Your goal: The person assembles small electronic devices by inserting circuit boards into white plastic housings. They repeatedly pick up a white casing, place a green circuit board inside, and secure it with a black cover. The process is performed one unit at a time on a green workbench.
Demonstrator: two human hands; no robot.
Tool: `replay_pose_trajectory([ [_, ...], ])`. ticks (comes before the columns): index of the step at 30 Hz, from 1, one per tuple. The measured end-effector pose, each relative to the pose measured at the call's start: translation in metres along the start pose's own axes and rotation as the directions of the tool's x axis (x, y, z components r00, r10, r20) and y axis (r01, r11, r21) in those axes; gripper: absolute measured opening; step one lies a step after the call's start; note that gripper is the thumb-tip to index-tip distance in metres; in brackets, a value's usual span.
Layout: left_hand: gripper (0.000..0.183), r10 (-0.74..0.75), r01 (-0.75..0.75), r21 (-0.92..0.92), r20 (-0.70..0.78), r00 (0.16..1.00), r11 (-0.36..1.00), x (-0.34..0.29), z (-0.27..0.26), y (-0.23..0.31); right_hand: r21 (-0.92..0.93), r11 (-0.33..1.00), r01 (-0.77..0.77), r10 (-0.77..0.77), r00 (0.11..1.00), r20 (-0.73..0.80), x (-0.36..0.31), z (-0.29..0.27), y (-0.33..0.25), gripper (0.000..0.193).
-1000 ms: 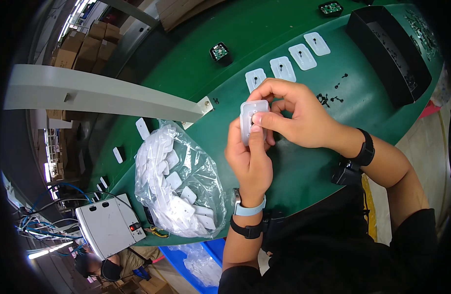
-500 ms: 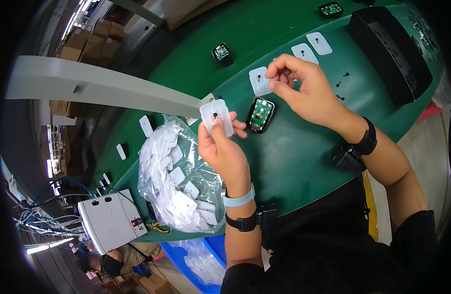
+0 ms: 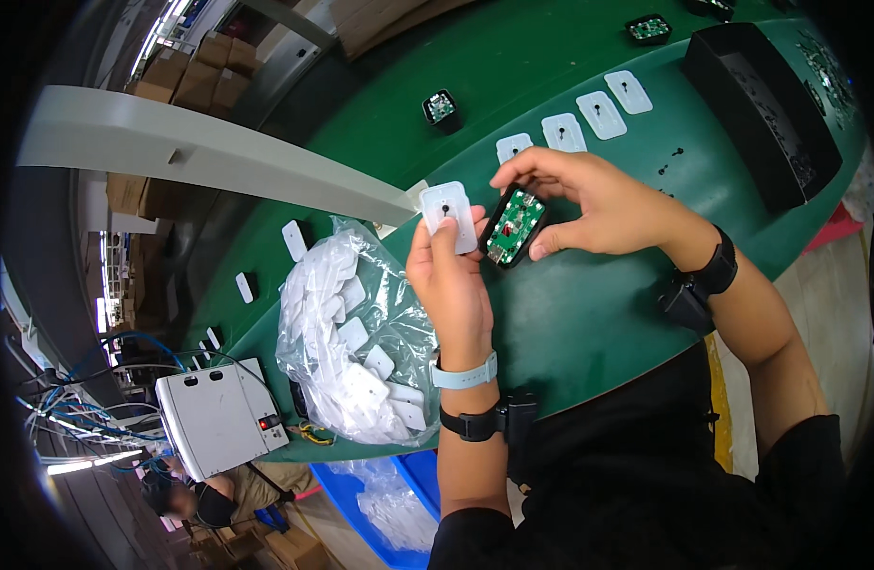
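My left hand (image 3: 448, 275) pinches a white plastic cover (image 3: 449, 204), thumb on its face beside a small black part that sits at its middle. Close on the right, my right hand (image 3: 589, 204) has its fingers and thumb round a black case (image 3: 492, 249) with a green circuit board (image 3: 515, 226) inside. The case is tilted, and its left edge is right by the left hand's fingers. Beyond the right hand lie several more white covers (image 3: 603, 114) in a slanting row, each with a small black part on it; the nearest is partly hidden by that hand.
A clear bag (image 3: 356, 380) of white covers lies left of my left forearm. A grey metal post (image 3: 228, 166) slants across the left. At the far right stands a long black tray (image 3: 755, 114), with small black parts nearby. A white box (image 3: 218, 418) with cables sits lower left.
My right hand has come down and left from the row of covers and taken hold of the black case with the circuit board. The left hand still holds its cover, slightly shifted right.
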State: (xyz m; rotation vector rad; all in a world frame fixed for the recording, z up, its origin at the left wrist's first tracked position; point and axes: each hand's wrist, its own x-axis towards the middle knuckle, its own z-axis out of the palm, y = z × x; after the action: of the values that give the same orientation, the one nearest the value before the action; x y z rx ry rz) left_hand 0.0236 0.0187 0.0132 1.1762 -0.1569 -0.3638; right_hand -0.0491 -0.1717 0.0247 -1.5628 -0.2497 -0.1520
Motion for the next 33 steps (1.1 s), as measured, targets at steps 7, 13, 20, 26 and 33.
replay_pose_trajectory([
  [7, 0.025, -0.106, 0.111, -0.065, 0.063, 0.992, 0.992, -0.001, 0.008, 0.0, 0.224, 0.968, -0.111, 0.112, 0.994, 0.011, 0.002, -0.007, 0.002, 0.061],
  [13, 0.038, -0.174, 0.207, -0.23, 0.158, 0.972, 0.951, 0.0, 0.003, 0.0, 0.309, 0.943, -0.121, 0.135, 0.991, -0.025, 0.004, -0.014, 0.002, 0.052],
  [20, 0.041, -0.204, 0.303, -0.406, 0.269, 0.941, 0.862, 0.001, -0.002, -0.005, 0.249, 0.957, -0.147, 0.177, 0.979, -0.101, 0.007, -0.013, 0.004, 0.041],
  [26, 0.044, -0.217, 0.285, -0.329, 0.229, 0.949, 0.9, 0.0, 0.006, -0.005, 0.212, 0.965, -0.153, 0.198, 0.958, -0.209, 0.007, -0.014, 0.001, 0.039],
  [33, 0.044, -0.194, 0.241, -0.174, 0.248, 0.949, 0.955, -0.004, 0.012, -0.008, 0.141, 0.978, -0.154, 0.18, 0.963, -0.202, 0.006, -0.013, 0.0, 0.036],
])
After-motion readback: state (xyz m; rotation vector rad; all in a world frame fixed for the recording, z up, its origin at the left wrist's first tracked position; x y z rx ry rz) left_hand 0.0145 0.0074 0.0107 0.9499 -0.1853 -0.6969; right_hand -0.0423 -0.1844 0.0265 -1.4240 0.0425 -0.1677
